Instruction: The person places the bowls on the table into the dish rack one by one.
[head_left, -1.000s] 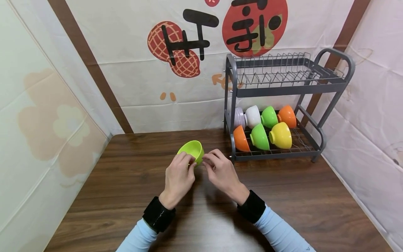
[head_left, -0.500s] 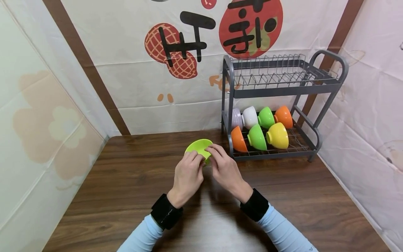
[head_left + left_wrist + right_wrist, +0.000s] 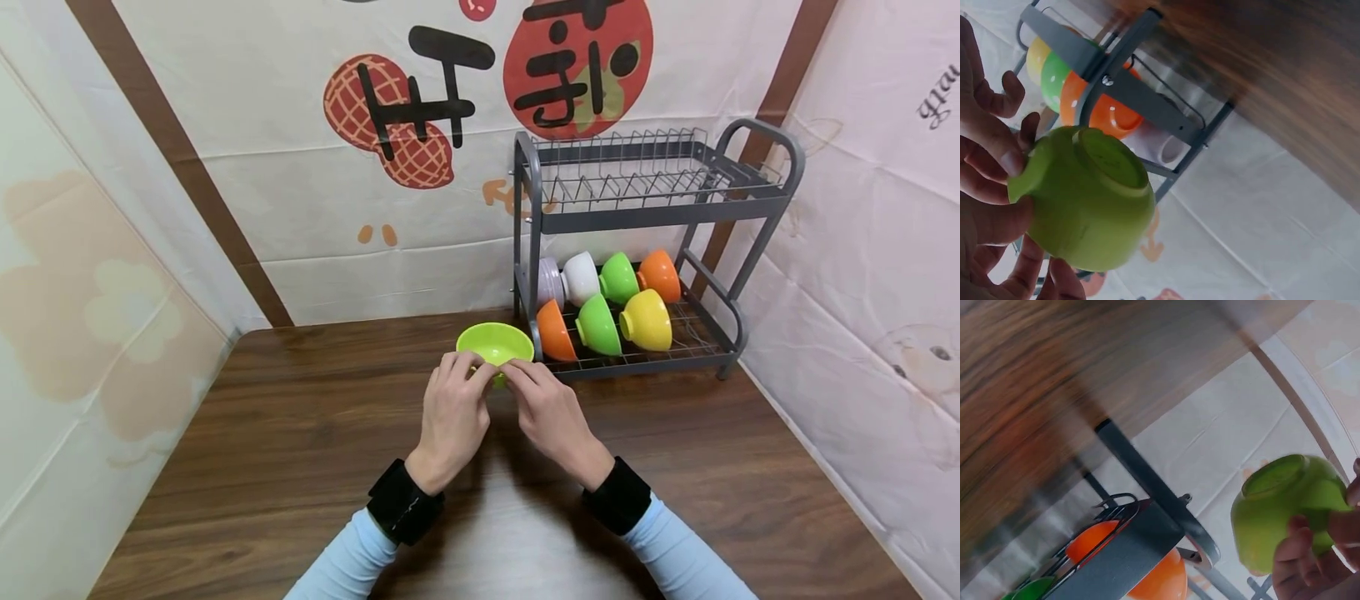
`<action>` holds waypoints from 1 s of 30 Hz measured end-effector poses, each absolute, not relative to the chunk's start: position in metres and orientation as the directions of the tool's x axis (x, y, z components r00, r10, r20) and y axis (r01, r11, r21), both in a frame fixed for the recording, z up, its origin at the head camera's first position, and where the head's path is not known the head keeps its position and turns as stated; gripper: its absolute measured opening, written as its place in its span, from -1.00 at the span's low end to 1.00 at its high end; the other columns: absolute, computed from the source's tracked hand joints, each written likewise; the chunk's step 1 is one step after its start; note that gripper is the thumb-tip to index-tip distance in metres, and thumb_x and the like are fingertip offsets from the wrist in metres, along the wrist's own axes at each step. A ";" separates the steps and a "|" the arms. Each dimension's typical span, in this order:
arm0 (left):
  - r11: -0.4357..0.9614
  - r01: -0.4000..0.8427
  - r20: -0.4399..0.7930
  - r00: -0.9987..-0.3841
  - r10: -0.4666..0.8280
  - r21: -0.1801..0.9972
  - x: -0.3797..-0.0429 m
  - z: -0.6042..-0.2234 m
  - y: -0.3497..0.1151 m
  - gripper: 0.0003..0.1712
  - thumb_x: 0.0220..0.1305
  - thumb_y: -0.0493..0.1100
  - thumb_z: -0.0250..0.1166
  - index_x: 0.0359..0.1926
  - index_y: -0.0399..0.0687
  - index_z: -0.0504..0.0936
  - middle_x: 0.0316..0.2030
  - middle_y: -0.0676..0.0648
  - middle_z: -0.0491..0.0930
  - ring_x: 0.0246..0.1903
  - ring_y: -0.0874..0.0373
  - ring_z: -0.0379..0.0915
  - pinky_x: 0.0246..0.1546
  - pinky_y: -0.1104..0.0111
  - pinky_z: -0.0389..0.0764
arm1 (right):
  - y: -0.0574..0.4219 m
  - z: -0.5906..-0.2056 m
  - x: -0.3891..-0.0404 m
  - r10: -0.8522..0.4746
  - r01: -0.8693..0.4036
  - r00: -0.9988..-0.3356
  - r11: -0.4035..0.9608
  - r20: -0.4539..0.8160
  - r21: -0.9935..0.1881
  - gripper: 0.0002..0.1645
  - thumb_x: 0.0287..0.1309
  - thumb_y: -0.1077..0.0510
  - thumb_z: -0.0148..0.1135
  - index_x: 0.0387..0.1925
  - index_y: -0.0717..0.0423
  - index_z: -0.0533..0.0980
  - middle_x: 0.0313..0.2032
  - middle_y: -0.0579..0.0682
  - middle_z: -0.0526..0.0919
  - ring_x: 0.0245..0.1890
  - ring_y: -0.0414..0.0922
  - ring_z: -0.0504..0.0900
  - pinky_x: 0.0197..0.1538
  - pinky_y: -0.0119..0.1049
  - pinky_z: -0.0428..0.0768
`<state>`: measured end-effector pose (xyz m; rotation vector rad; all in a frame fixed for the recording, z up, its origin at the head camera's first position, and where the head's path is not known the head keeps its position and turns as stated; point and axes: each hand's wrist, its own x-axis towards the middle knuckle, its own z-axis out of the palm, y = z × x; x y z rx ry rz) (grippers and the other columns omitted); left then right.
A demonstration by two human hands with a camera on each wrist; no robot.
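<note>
A lime green bowl [image 3: 497, 340] is held off the table with its mouth up, tilted a little toward the head camera. My left hand [image 3: 453, 415] pinches its near rim between thumb and fingers. Close beside it, my right hand [image 3: 553, 417] grips the same rim, and the fingertips of both hands nearly meet. From below, the left wrist view shows the underside and foot ring of the bowl [image 3: 1094, 200]. The bowl [image 3: 1285, 506] also appears in the right wrist view, with fingers on its wall. Fingers hide part of the near rim.
To the right stands a two-tier grey dish rack [image 3: 652, 212]. Several bowls lie on their sides on its lower tier, including a yellow bowl [image 3: 648, 321] and an orange bowl [image 3: 555, 331]. The upper tier has wire slots. Printed cloth walls surround the wooden table [image 3: 300, 433].
Both hands have carried the bowl to the right, closer to the rack. My right fingers now hold the rim, and the bowl has turned so its mouth faces more upward. The view shifted slightly.
</note>
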<state>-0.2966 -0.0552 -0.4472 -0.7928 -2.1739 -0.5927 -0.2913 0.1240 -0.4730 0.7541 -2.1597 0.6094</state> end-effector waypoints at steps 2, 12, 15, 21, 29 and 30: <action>0.689 0.707 0.765 -0.530 0.366 0.160 -0.298 -0.445 -0.052 -0.64 0.18 -0.53 0.36 -0.09 -0.08 0.77 -0.13 -0.08 0.54 -0.02 -0.09 0.45 -0.23 0.12 0.50 | 0.128 -0.474 -0.290 -0.312 -0.685 -0.525 0.707 0.792 -0.176 -0.58 0.30 0.42 0.36 0.17 0.21 0.61 0.04 0.11 0.72 -0.01 0.03 0.70 0.02 -0.12 0.71; 0.556 0.827 0.792 -0.391 0.468 0.079 -0.310 -0.432 -0.035 -0.64 0.21 -0.55 0.28 -0.10 -0.10 0.77 0.01 -0.11 0.57 0.23 -0.09 0.43 -0.05 0.11 0.51 | 0.151 -0.473 -0.282 -0.215 -0.691 -0.468 0.694 0.857 -0.204 -0.66 0.31 0.45 0.31 0.10 0.28 0.59 -0.10 0.15 0.73 -0.13 0.02 0.73 -0.08 -0.09 0.73; 0.501 0.855 0.820 -0.378 0.430 0.131 -0.314 -0.432 -0.032 -0.69 0.36 -0.41 0.32 0.09 -0.20 0.70 0.15 -0.20 0.55 0.30 -0.14 0.39 0.17 0.06 0.49 | 0.159 -0.472 -0.278 -0.151 -0.682 -0.446 0.695 0.882 -0.225 -0.66 0.29 0.47 0.31 0.09 0.31 0.60 -0.13 0.18 0.73 -0.19 0.05 0.74 -0.17 -0.08 0.71; 0.560 0.773 0.760 -0.547 0.351 0.298 -0.328 -0.443 -0.027 -0.46 0.41 -0.33 0.20 0.38 -0.26 0.49 0.36 -0.23 0.45 0.39 -0.13 0.32 0.34 0.01 0.40 | 0.179 -0.461 -0.274 0.038 -0.656 -0.372 0.697 0.927 -0.292 -0.66 0.25 0.54 0.32 0.05 0.39 0.61 -0.28 0.21 0.71 -0.40 0.03 0.70 -0.35 -0.16 0.62; 0.680 0.681 0.529 -0.696 0.485 0.273 -0.342 -0.458 -0.008 -0.32 0.31 -0.36 0.22 0.46 -0.15 0.44 0.47 -0.17 0.34 0.41 -0.15 0.25 0.13 -0.06 0.54 | 0.229 -0.435 -0.277 0.321 -0.572 -0.347 0.672 0.881 -0.470 -0.83 0.40 0.43 0.27 -0.04 0.42 0.63 -0.42 0.19 0.67 -0.52 -0.13 0.57 -0.36 -0.54 0.45; 0.687 0.680 0.517 -0.697 0.497 0.256 -0.343 -0.459 -0.005 -0.32 0.30 -0.35 0.23 0.47 -0.15 0.44 0.48 -0.17 0.33 0.41 -0.16 0.25 0.14 -0.07 0.54 | 0.235 -0.431 -0.278 0.356 -0.564 -0.345 0.660 0.868 -0.496 -0.84 0.41 0.41 0.26 -0.04 0.43 0.63 -0.43 0.20 0.67 -0.52 -0.18 0.55 -0.36 -0.57 0.44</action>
